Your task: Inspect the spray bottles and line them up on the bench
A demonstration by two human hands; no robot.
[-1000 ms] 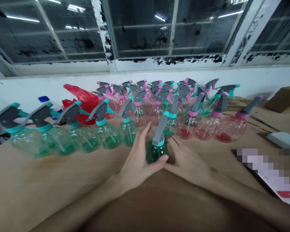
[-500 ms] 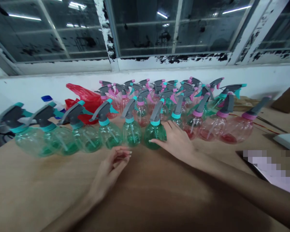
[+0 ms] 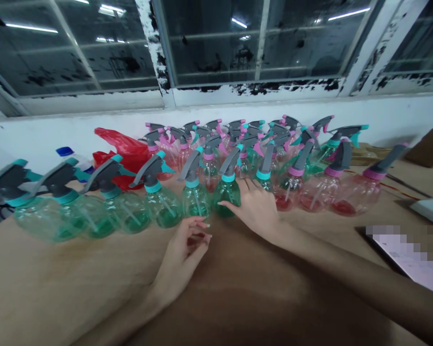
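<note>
A green spray bottle (image 3: 226,190) with a grey trigger and teal collar stands at the right end of a front row of several green bottles (image 3: 122,209) on the brown table (image 3: 57,288). My right hand (image 3: 255,209) cups its right side, thumb across the front and fingers behind it. My left hand (image 3: 185,250) rests on the table just in front of the row, fingers loosely curled and holding nothing. Several pink bottles (image 3: 324,190) continue the row to the right, and more stand behind.
A red plastic bag (image 3: 120,149) and a white bottle with a blue cap (image 3: 70,154) lie at the back left. A white device (image 3: 431,209), a paper sheet (image 3: 411,262) and a cardboard box (image 3: 427,144) sit at the right. A white wall with windows backs the table.
Both hands held the green bottle near me; my right hand carried it back into the front row. My left hand let go and dropped to the table.
</note>
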